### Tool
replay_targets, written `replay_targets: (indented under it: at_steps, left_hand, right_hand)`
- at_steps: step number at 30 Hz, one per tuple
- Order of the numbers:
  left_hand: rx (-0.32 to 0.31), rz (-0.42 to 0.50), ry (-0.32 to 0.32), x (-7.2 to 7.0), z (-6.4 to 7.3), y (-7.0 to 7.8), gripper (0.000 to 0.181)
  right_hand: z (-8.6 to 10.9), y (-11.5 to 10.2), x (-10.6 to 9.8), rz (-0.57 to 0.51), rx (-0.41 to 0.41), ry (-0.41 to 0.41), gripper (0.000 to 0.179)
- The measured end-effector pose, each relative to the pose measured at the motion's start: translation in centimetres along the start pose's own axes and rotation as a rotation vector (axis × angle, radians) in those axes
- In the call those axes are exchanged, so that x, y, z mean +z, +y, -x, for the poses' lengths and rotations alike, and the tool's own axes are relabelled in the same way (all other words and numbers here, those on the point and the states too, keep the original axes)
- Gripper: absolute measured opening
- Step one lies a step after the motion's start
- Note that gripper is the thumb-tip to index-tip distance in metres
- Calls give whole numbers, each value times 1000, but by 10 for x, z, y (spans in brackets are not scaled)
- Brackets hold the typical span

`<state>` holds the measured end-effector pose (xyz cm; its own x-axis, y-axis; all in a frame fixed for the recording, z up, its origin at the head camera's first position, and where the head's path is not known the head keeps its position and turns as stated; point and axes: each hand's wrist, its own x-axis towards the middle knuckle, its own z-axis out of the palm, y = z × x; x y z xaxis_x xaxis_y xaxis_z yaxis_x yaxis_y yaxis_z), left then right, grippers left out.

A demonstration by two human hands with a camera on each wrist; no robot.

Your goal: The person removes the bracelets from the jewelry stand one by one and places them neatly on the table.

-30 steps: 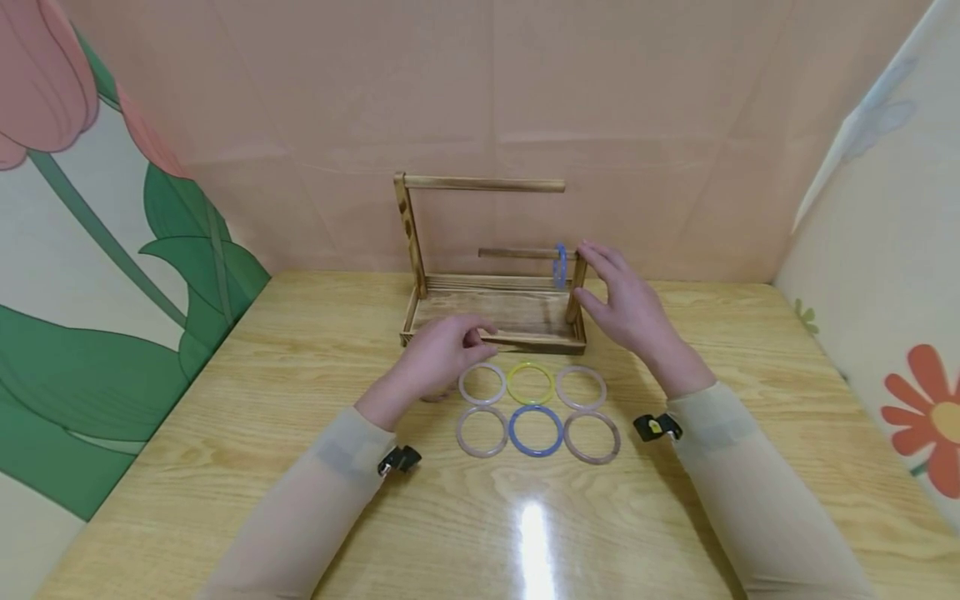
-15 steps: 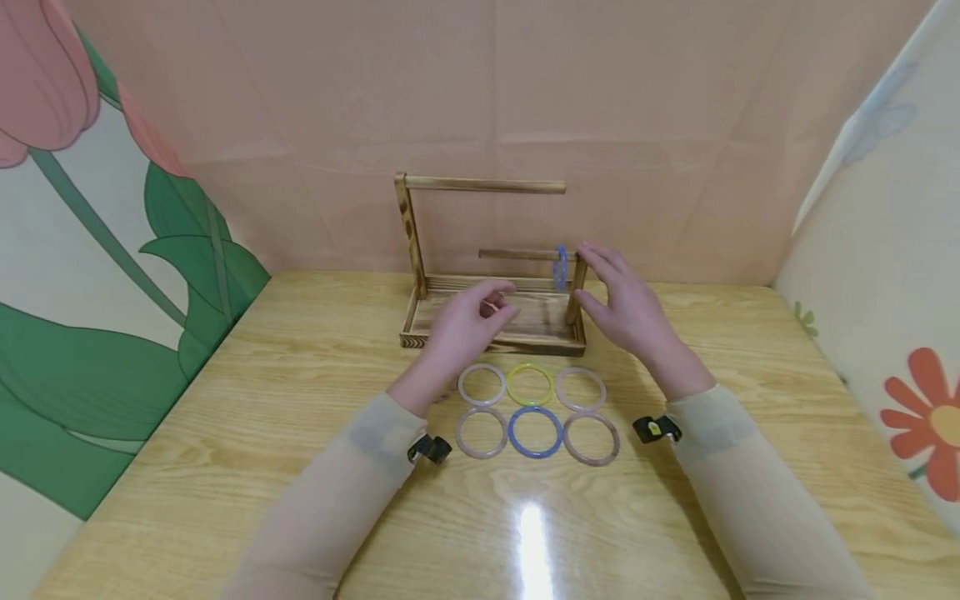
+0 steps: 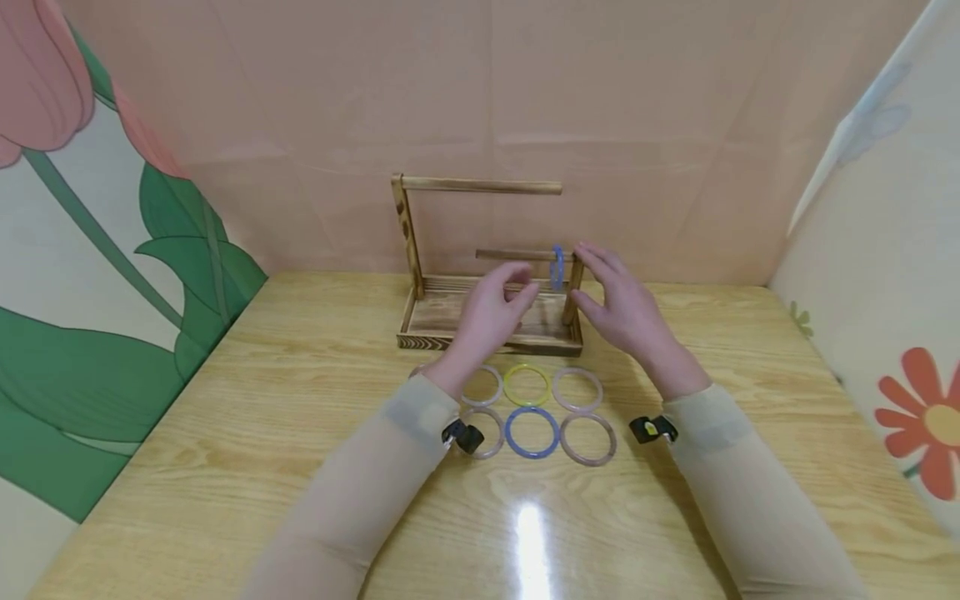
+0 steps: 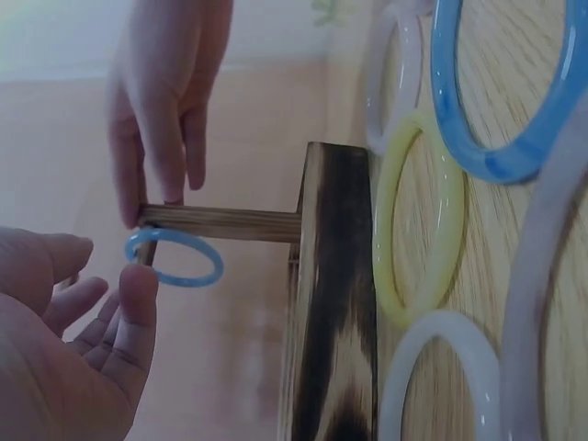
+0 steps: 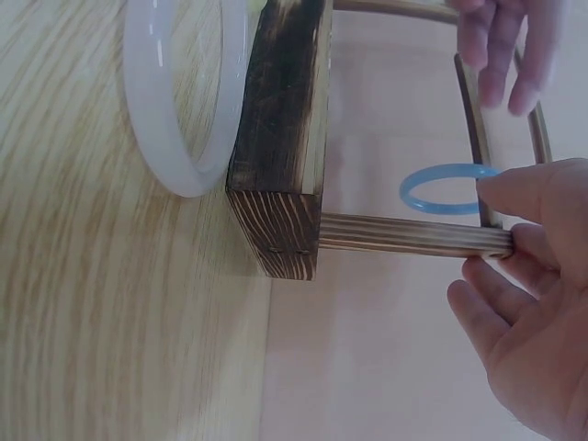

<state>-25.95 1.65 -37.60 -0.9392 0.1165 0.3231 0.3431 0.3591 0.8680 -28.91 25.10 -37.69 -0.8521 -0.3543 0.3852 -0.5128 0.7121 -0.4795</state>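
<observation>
A wooden bangle stand with two posts and two horizontal rods stands on the table. One blue bangle hangs on the lower rod, near the right post. My right hand holds the top of that post between thumb and fingers. My left hand is above the tray, left of the hanging bangle, fingers loosely bent with a gap to the thumb and nothing visible between them. In the left wrist view its fingertips appear close to the blue bangle, but contact cannot be told.
Two rows of bangles lie before the stand, including a yellow bangle, a blue bangle on the table and a purplish bangle. My left forearm partly covers the leftmost ones. The upper rod runs overhead from the left post.
My left hand has moved up and right, from beside the front bangles to above the tray, near the hanging bangle. My right hand stays on the post.
</observation>
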Motion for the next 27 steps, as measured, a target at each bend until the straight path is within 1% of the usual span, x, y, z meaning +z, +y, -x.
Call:
replay_targets:
  at_steps: [4, 9, 13, 19, 24, 27]
  left_hand:
    - [-12, 4, 25, 8, -6, -1, 33]
    - [-9, 14, 49, 15, -13, -3, 30]
    - [-20, 46, 49, 21, -17, -6, 30]
    - [-33, 61, 57, 30, -22, -7, 29]
    - [-76, 110, 47, 36, -23, -6, 31]
    - [-92, 138, 44, 40, -24, -5, 32]
  right_hand:
    - [0, 0, 0, 2, 1, 3, 70]
    - [-1, 0, 1, 7, 1, 4, 71]
    - [-1, 2, 1, 12, -2, 7, 71]
    - [-2, 2, 1, 19, -18, 15, 71]
    - [-1, 3, 1, 18, -35, 21, 70]
    - [-2, 4, 2, 19, -40, 27, 69]
